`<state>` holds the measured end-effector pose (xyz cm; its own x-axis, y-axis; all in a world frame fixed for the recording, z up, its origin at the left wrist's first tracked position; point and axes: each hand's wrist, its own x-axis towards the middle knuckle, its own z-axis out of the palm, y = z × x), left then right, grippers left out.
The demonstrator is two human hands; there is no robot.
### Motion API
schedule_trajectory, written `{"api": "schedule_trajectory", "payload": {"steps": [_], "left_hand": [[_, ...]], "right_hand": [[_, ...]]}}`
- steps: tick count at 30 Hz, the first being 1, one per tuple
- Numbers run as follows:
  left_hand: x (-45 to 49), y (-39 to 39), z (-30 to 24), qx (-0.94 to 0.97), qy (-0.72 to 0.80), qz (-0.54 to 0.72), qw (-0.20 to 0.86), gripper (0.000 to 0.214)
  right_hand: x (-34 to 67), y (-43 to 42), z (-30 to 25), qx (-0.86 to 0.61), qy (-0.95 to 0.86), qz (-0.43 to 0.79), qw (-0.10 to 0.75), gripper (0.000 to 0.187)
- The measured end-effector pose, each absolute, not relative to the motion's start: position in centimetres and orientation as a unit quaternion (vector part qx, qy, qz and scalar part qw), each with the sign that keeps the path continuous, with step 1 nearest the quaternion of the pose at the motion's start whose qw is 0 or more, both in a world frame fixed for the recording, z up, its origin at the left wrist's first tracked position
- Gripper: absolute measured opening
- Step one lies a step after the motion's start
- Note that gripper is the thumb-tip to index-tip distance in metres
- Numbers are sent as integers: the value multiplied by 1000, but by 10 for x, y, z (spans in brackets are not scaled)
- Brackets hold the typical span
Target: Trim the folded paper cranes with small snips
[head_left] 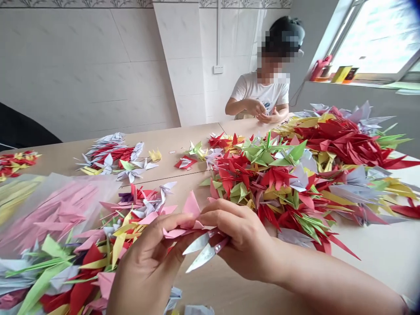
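A pink folded-paper piece (191,205) is pinched between the fingers of my left hand (147,258), its pointed flap standing up. My right hand (243,238) has fingertips on the right side of the same paper. Small scissors (204,253) are tucked in my right palm, with two silvery blades parted and pointing down to the left below the paper. The scissors' handles are hidden by my right hand. Close to my left hand lies a mixed pile of folded paper pieces (127,227) in pink, yellow, red and pale blue.
A large heap of colourful folded paper (272,170) spreads across the right of the table. Clear bags of pink strips (62,210) lie at left. A smaller pile (111,153) sits further back. Across the table a person (262,96) works with both hands near a window (374,39).
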<state>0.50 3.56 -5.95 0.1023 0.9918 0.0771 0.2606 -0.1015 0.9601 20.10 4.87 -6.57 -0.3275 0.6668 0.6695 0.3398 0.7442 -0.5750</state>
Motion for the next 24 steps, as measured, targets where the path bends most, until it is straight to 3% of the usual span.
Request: {"api": "schedule_trajectory", "payload": {"steps": [5,9,17,21,24], "left_hand": [[-9,36,-71,678,542,395,301,27],[-9,39,-75,690,541,381,294,35],[1,47,-64,816,394,411,98,29],[6,44,-66,756,460,437,162,23],[7,41,-67,683,504,425,316,35]], "right_hand": [[201,49,-66,-331,-806,130,472,25],[203,50,-65,-326,-821,117,454,22],[209,49,-59,-314,-840,117,427,27],[211,50,-56,-326,-826,107,447,26],[210,51,-58,-347,-809,93,466,23]]}}
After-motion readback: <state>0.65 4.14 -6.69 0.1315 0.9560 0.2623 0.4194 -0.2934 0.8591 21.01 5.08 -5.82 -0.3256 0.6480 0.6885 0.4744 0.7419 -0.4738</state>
